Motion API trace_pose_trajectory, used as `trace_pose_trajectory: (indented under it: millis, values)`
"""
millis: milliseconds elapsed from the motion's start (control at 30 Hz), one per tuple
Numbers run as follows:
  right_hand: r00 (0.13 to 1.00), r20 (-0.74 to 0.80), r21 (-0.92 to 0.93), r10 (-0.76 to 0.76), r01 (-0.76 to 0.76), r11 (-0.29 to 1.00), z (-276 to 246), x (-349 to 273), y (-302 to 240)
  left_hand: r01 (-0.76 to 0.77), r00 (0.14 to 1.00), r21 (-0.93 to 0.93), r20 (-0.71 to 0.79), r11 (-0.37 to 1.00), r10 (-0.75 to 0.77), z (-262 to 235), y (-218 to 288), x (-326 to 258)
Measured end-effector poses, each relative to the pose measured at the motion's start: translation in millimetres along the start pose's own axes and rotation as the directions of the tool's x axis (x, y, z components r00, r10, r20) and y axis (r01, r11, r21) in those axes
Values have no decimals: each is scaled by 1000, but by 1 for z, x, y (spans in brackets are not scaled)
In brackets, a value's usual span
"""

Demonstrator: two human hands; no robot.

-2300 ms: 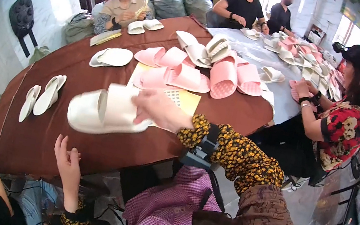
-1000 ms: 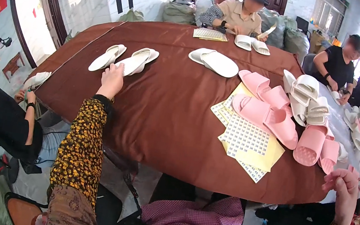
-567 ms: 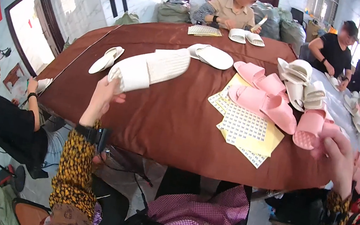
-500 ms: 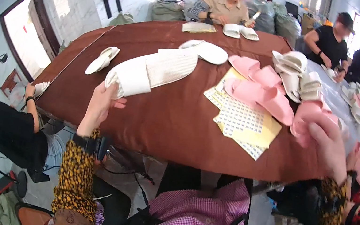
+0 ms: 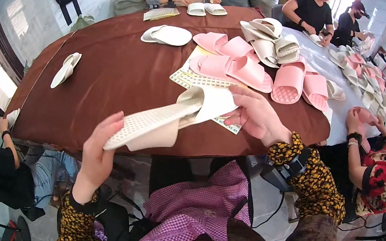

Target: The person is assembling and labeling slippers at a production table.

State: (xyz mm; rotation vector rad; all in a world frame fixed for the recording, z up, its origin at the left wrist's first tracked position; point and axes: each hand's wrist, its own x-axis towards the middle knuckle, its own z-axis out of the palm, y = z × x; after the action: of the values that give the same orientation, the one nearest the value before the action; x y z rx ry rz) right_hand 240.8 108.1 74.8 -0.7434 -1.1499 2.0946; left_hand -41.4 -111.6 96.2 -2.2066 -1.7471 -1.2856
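A pair of white slippers [image 5: 154, 122], apparently slotted together end to end, is held tilted above the near side of the brown-covered table [image 5: 103, 75]. My left hand [image 5: 99, 153] grips the lower left end, fingers and thumb around the dotted sole. At the upper right end, the fingers of my right hand [image 5: 257, 117] close on the white strap part, its thumb side toward the slipper. Just beyond that hand lie pink slippers [image 5: 234, 70] on yellow-backed sticker sheets [image 5: 185, 76], partly hidden by the white pair.
More white slippers [image 5: 267, 41] and pink slippers [image 5: 289, 80] are heaped to the right. One white pair [image 5: 167, 35] lies farther back and another slipper [image 5: 66, 70] at left. Several people work around the table; a co-worker at right handles a pink slipper [image 5: 364, 118].
My right hand has moved left from the pink slippers onto the white pair. The white pair has come nearer and turned, its left end now lower. The view has shifted right.
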Motion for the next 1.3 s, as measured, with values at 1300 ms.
trace_pose_trajectory:
  millis: [1300]
  values:
    - [955, 84, -335, -283, 295, 895, 74, 42, -22, 620, 784, -725, 559, 301, -269, 62, 16, 16]
